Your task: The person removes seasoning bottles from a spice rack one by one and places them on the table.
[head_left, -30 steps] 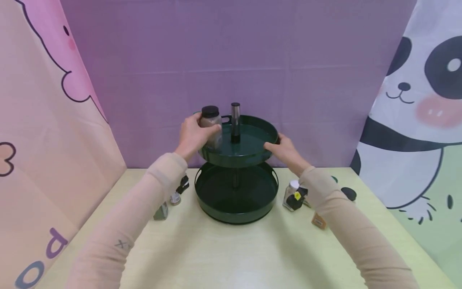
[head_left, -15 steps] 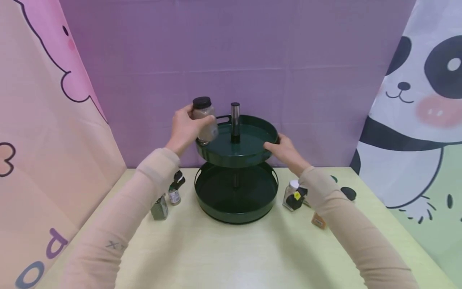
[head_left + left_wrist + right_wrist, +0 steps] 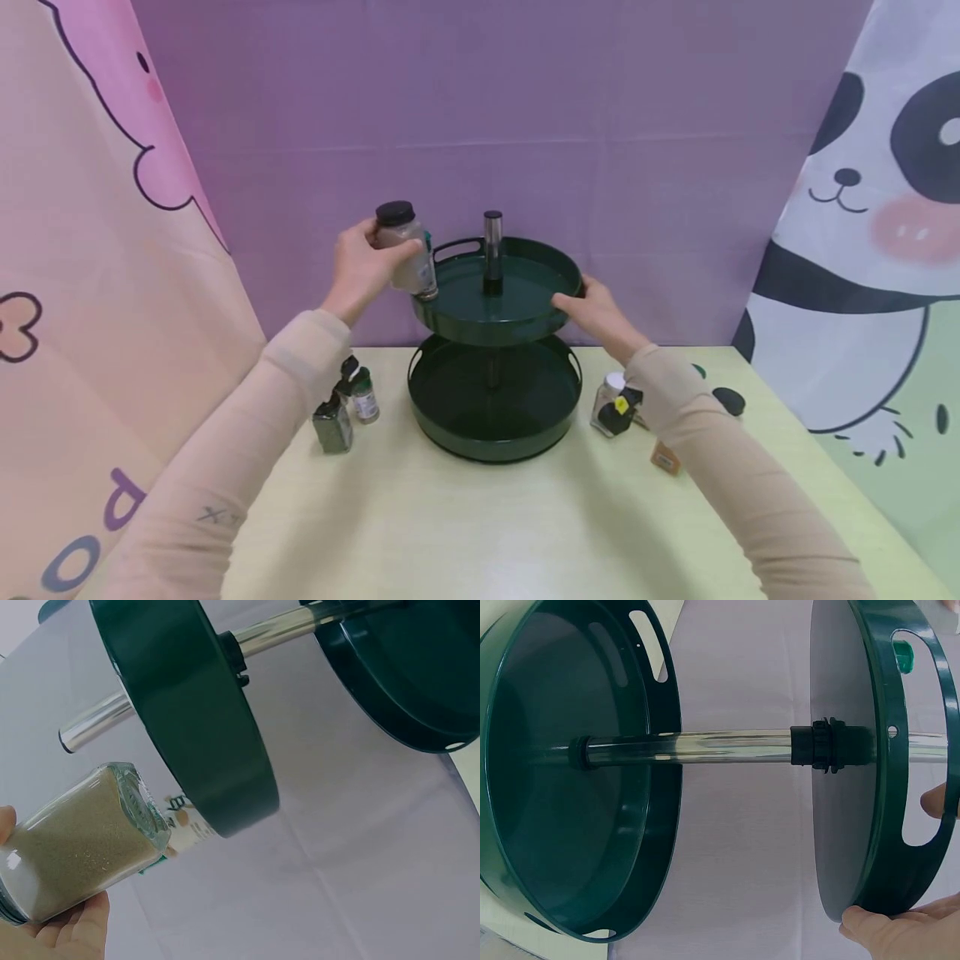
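Observation:
My left hand [image 3: 367, 262] grips a glass jar [image 3: 86, 832] with a black lid and grey-brown powder inside. The jar is tilted, its base close beside the left rim of the upper tray on a dark green two-tier stand [image 3: 495, 333]. Behind it, at that same rim, a smaller bottle [image 3: 193, 829] with a printed label and green cap is partly hidden. At the stand's right side, my right hand [image 3: 596, 310] grips the upper tray's rim, its thumb over the inside; a digit shows through the handle slot in the right wrist view.
Left of the stand are a dark square jar [image 3: 333, 427] and a green-capped bottle [image 3: 365, 396]. To its right stand a white-lidded jar [image 3: 609, 400], a small orange box [image 3: 665, 458] and a black lid [image 3: 729, 401]. A purple cloth [image 3: 525, 125] hangs behind.
My left hand has moved the powder jar leftward from over the upper tray to its left rim, uncovering the green-capped bottle there. The right hand keeps its hold on the tray.

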`<action>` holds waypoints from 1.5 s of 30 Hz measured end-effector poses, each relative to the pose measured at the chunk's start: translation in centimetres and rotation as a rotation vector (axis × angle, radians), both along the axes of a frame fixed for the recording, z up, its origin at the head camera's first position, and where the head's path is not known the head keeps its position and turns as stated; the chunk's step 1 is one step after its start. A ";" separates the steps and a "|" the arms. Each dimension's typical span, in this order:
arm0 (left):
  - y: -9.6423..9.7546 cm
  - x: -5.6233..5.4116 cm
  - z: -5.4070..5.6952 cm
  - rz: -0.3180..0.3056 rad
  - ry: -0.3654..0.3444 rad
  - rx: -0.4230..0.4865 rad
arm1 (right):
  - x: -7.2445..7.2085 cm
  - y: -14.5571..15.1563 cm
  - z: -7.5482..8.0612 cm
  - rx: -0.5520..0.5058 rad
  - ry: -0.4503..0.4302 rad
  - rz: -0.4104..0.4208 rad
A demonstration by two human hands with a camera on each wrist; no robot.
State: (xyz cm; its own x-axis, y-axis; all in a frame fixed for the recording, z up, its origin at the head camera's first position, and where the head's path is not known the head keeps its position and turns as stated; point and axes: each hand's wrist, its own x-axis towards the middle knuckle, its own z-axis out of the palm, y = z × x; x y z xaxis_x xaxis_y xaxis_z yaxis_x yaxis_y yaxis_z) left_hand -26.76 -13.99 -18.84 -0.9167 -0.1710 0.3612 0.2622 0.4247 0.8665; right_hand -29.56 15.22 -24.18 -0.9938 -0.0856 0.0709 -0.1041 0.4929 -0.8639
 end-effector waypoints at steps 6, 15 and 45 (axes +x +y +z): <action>-0.8 0.1 -0.5 0.018 -0.011 -0.013 | -0.1 0.0 0.0 0.009 0.005 -0.004; -1.7 0.3 -0.9 0.033 -0.028 -0.037 | 0.1 0.2 0.2 0.010 -0.009 0.007; -3.2 0.1 -3.1 0.054 -0.093 -0.062 | 0.1 0.1 0.2 0.008 0.000 -0.008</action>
State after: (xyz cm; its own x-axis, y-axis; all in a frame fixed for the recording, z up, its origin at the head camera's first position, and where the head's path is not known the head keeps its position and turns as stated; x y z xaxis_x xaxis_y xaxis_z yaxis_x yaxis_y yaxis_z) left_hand -26.62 -17.21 -21.91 -0.9367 -0.2011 0.2867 0.1575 0.4892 0.8578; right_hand -29.45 15.31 -23.99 -0.9945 -0.0779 0.0697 -0.0995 0.5008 -0.8598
